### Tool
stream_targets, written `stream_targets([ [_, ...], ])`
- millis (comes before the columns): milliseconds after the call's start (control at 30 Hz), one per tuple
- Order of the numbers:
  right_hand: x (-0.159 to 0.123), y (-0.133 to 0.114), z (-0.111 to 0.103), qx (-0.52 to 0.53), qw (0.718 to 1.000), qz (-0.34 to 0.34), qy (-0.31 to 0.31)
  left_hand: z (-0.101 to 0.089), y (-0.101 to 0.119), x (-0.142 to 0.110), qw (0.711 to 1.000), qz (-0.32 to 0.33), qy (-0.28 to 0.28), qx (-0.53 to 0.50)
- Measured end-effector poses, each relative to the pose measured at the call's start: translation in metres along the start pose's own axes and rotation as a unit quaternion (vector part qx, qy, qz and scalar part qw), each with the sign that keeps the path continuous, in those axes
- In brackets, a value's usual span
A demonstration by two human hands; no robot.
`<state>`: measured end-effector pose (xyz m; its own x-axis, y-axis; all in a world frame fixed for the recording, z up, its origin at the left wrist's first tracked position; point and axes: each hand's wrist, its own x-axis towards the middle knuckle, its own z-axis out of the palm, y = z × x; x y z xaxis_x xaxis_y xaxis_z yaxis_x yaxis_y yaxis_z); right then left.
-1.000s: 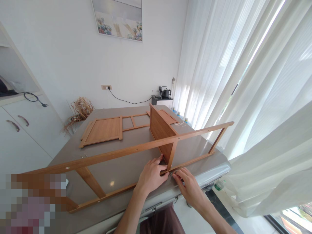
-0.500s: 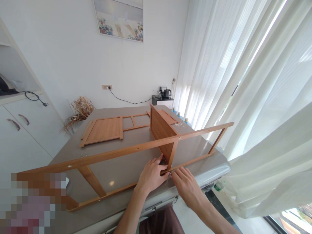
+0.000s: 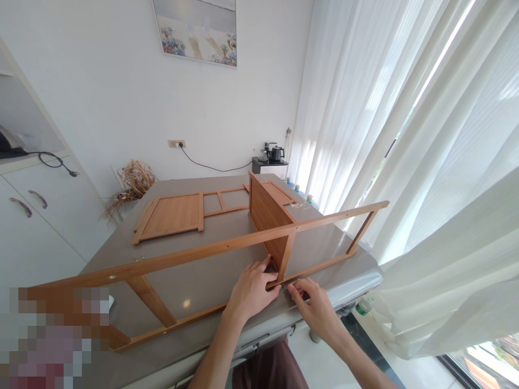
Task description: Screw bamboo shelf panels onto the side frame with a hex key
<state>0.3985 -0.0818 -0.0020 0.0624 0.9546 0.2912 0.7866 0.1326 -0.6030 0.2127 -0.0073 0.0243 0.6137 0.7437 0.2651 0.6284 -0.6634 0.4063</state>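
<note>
The wooden frame stands sideways on the table. The left hand clamps its low joint by the board, likely for steadiness; the right hand pinches a small thing, maybe metal.

your counter is greyish-brown with a bit of shine. on it you've got a long wooden frame up on its side along the near edge, with a wooden panel standing upright against it. further back a flat panel lies left, then a ladder-like piece, a third panel far right, plus pale scraps beside that one.
</note>
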Motion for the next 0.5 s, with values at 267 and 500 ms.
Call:
stream_targets([
  [267,-0.0035,0.0037,0.0013,0.011,1.0,0.001,0.006,-0.0001,0.0002,0.0008,1.0,-0.002,-0.001,-0.001],
  [500,-0.0035,0.0044,0.0005,-0.029,0.995,-0.099,-0.005,-0.0008,0.0004,0.0002,1.0,-0.004,-0.004,-0.005],
])
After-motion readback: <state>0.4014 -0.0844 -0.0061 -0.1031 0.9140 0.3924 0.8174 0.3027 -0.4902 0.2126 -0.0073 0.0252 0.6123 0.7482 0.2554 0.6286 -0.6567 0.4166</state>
